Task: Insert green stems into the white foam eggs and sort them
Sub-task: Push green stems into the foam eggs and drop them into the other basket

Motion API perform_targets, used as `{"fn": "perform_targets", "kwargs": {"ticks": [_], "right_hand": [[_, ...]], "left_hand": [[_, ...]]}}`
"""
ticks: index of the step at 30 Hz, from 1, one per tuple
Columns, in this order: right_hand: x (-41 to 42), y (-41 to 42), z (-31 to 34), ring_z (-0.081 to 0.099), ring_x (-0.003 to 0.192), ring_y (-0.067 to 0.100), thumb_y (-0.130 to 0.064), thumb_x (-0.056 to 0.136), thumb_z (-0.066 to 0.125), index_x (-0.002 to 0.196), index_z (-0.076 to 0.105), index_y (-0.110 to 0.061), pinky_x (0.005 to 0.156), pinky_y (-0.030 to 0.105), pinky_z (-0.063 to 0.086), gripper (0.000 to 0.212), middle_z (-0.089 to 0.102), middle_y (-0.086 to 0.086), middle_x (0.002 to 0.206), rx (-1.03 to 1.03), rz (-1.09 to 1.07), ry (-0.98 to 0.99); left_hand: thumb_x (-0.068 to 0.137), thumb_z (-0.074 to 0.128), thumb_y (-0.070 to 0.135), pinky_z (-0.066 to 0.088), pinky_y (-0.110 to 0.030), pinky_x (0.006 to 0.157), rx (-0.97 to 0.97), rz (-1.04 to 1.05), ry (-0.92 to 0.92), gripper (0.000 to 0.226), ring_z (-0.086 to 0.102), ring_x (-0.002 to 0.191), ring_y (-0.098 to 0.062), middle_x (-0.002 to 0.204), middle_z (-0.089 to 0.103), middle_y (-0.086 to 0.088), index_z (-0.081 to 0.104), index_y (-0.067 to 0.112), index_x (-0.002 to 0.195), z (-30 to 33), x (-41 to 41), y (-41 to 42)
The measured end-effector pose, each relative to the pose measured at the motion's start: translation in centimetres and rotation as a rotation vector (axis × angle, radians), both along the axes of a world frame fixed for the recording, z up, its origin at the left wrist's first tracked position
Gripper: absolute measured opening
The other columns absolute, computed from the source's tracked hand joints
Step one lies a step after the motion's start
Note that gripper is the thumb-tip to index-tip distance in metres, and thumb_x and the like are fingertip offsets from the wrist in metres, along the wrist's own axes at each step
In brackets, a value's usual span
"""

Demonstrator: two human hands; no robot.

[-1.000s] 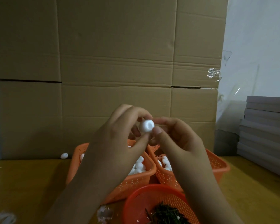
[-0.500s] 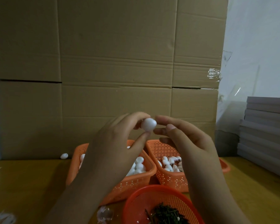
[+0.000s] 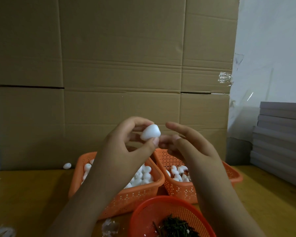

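Right hand (image 3: 193,149) has let go of egg (image 3: 150,132)

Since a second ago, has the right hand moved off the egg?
Yes. The right hand has opened and drawn rightward from the egg, judged against the cardboard seam; the left hand alone pinches it.

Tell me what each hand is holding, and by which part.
Left hand pinches a foam egg by its sides, fingertips above, thumb below. Right hand holds nothing visible.
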State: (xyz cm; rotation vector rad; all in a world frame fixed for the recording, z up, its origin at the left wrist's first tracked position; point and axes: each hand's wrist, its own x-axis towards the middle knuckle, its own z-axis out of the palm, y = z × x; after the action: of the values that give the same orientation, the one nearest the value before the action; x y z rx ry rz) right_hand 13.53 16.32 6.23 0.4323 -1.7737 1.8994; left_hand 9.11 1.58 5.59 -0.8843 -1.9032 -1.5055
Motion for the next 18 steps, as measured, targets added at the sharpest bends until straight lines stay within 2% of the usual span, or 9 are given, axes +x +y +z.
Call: {"fn": "perform_targets", "kwargs": {"ticks": [4, 8, 10, 14, 16, 18], "right_hand": [[0.20, -0.02, 0.03, 0.070, 0.086, 0.006, -0.004, 0.092, 0.053, 0.102, 0.070, -0.024, 0.069, 0.010, 0.052, 0.028, 0.075, -0.005, 0.090, 0.004, -0.011, 0.054], [0.38, -0.38, -0.08, 0.067, 0.089, -0.002, -0.002, 0.091, 0.053, 0.101, 0.070, -0.023, 0.072, 0.005, 0.047, 0.029, 0.074, -0.013, 0.092, 0.085, -0.057, 0.149], [0.52, -0.55, -0.19, 0.066, 0.094, -0.002, -0.002, 0.091, 0.053, 0.100, 0.070, -0.025, 0.077, 0.007, 0.047, 0.030, 0.073, -0.015, 0.093, 0.140, -0.072, 0.197], [0.41, -0.75, -0.52, 0.064, 0.095, -0.002, -0.004, 0.089, 0.054, 0.100, 0.071, -0.029, 0.079, 0.008, 0.046, 0.031, 0.072, -0.017, 0.094, 0.137, -0.136, 0.227], [0.00, -0.50, -0.66, 0.065, 0.088, -0.001, -0.005, 0.089, 0.054, 0.099, 0.071, -0.028, 0.074, 0.006, 0.047, 0.030, 0.072, -0.016, 0.092, 0.095, -0.172, 0.184], [-0.42, -0.14, -0.68, 0.066, 0.082, 0.004, -0.004, 0.090, 0.054, 0.097, 0.071, -0.026, 0.067, 0.006, 0.048, 0.028, 0.072, -0.014, 0.092, 0.061, -0.168, 0.120]], "left_hand": [[0.081, 0.066, 0.048, 0.053, -0.024, 0.074, -0.060, 0.196, 0.112, 0.018, 0.061, 0.095, -0.002, 0.098, 0.063, 0.022, 0.065, 0.043, 0.098, -0.04, -0.10, -0.12], [0.087, 0.065, 0.043, 0.054, -0.029, 0.069, -0.129, 0.304, 0.188, 0.010, 0.060, 0.088, -0.004, 0.095, 0.059, 0.023, 0.061, 0.043, 0.097, -0.02, 0.03, -0.18], [0.087, 0.063, 0.044, 0.054, -0.027, 0.065, -0.158, 0.318, 0.174, 0.011, 0.062, 0.083, -0.004, 0.093, 0.060, 0.023, 0.059, 0.045, 0.097, -0.04, 0.08, -0.13], [0.085, 0.064, 0.032, 0.052, -0.017, 0.066, -0.127, 0.203, 0.093, 0.019, 0.064, 0.087, 0.002, 0.093, 0.066, 0.024, 0.057, 0.045, 0.097, -0.20, 0.07, 0.15], [0.087, 0.067, 0.023, 0.053, -0.017, 0.073, -0.067, 0.095, 0.008, 0.022, 0.066, 0.092, 0.000, 0.097, 0.069, 0.021, 0.059, 0.041, 0.097, -0.20, -0.03, 0.07], [0.090, 0.064, 0.026, 0.056, -0.023, 0.076, 0.013, -0.032, -0.056, 0.014, 0.069, 0.092, -0.005, 0.099, 0.072, 0.014, 0.062, 0.035, 0.101, 0.03, 0.03, -0.03]]}}
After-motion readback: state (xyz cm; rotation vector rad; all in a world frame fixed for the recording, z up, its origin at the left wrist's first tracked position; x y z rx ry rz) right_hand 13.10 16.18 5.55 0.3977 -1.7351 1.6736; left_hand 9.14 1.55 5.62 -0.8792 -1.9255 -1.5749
